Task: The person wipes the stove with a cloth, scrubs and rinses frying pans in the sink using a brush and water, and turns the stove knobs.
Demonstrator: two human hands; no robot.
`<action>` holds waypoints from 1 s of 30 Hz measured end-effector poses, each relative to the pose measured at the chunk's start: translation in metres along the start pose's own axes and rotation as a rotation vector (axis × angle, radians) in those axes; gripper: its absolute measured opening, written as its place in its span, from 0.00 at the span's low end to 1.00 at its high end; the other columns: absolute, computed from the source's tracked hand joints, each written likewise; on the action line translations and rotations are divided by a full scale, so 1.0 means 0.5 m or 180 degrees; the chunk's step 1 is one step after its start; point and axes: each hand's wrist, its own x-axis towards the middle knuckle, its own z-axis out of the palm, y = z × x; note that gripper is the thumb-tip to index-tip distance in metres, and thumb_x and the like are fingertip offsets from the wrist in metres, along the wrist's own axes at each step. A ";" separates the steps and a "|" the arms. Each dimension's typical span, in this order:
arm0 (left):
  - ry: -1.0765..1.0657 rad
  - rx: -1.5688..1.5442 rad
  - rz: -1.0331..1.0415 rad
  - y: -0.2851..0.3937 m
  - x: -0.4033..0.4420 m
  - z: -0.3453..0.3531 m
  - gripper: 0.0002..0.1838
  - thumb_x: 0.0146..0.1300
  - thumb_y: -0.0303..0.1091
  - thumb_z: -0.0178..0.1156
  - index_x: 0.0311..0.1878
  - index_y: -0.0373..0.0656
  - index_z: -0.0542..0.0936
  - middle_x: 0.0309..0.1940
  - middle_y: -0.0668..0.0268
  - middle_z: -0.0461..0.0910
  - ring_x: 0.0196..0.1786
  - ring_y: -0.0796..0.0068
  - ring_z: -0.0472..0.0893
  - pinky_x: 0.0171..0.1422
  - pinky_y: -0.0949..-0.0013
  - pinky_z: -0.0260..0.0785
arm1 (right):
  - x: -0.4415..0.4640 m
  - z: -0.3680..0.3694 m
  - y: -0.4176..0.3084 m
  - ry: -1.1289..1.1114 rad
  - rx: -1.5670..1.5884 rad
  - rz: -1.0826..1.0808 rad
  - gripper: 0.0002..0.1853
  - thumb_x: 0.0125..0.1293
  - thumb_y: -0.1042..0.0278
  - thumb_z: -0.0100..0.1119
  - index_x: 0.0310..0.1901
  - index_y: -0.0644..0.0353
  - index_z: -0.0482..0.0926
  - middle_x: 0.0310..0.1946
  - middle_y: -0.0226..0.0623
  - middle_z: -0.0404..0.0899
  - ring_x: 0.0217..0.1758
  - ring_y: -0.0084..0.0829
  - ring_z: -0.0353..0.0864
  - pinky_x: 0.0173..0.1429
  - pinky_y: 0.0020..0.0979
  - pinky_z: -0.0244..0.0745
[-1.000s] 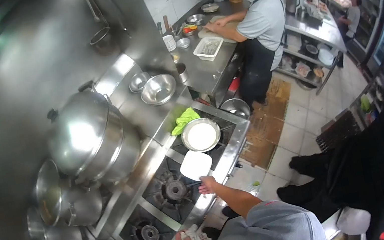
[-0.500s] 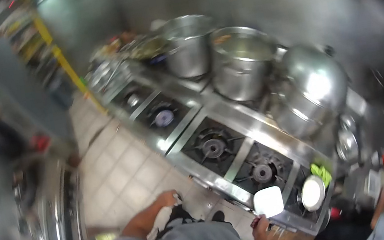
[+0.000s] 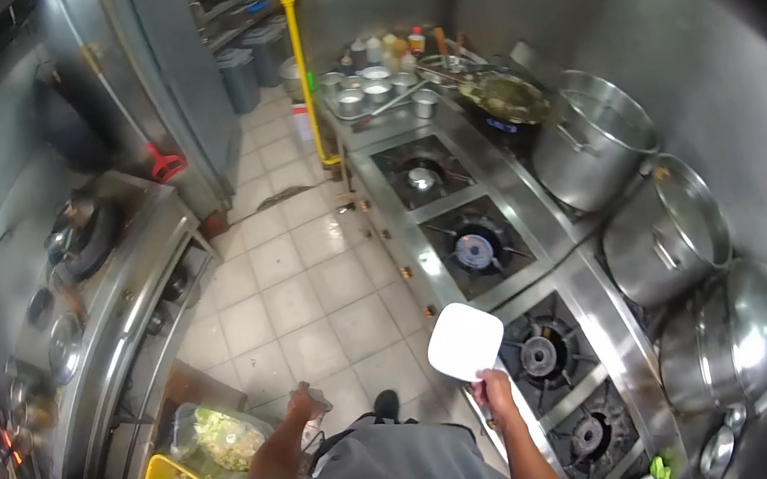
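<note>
Near three large pots (image 3: 571,170), one plate (image 3: 465,338) in right hand (image 3: 495,395)

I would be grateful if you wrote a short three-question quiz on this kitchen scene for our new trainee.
1. Multiple choice: what does the wearer's right-hand grip hold?
A) a kettle
B) a white squarish plate
C) a knife

2. True or false: the clear container of chopped vegetables is on the wearer's left, apart from the stove.

3. Fill in the colour: the tall upright pipe near the stove's far end is ____.

Key: 1. B; 2. True; 3. yellow.
</note>
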 end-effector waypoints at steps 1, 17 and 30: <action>0.0123 -0.0024 -0.0021 -0.029 0.035 0.011 0.54 0.44 0.54 0.78 0.73 0.48 0.63 0.68 0.49 0.71 0.70 0.46 0.73 0.73 0.54 0.70 | 0.027 0.037 -0.019 -0.0049 0.0093 0.0099 0.15 0.66 0.63 0.54 0.26 0.65 0.77 0.15 0.37 0.73 0.14 0.30 0.71 0.20 0.31 0.66; -0.1063 -0.1870 -0.0507 -0.069 0.319 -0.188 0.32 0.53 0.38 0.70 0.63 0.39 0.76 0.49 0.54 0.83 0.45 0.62 0.85 0.44 0.60 0.80 | 0.412 0.273 -0.057 -0.0178 0.1038 0.1033 0.13 0.66 0.58 0.54 0.26 0.54 0.74 0.15 0.31 0.70 0.18 0.29 0.69 0.24 0.30 0.65; -0.0353 -0.1835 0.0285 0.228 0.637 -0.633 0.27 0.60 0.41 0.63 0.60 0.37 0.77 0.40 0.60 0.82 0.37 0.69 0.82 0.34 0.66 0.75 | 1.089 0.573 -0.429 -0.0464 0.1664 0.0790 0.12 0.69 0.61 0.54 0.28 0.53 0.75 0.19 0.29 0.74 0.18 0.29 0.74 0.24 0.31 0.72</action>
